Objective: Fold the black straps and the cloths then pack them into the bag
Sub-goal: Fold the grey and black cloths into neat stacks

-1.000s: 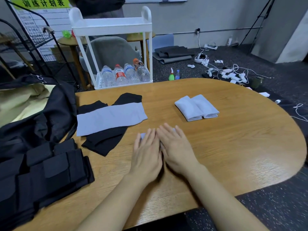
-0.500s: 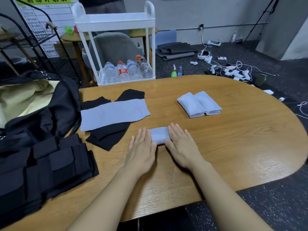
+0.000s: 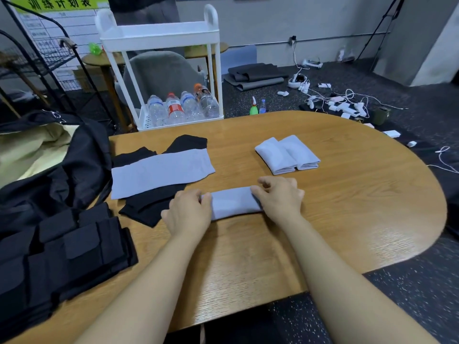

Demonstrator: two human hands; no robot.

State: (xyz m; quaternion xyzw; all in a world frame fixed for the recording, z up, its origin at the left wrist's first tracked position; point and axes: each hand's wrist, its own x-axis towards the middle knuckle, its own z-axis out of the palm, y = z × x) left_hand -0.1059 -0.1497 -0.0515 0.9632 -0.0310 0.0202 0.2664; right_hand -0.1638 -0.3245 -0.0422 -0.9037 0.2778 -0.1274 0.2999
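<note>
The cloth (image 3: 233,202) between the hands was pale grey; the cloths (image 3: 149,207) left of it were black.

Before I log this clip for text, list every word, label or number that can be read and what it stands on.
"训练计划表": black characters on the green banner heading the wall chart, top left.
Wall chart grid entries: too small and blurred to read.
Red label on one water bottle in the white cart: blurred, unreadable.
Other bottle labels: unreadable.
Cloths, black straps and bag: no text visible.
</note>
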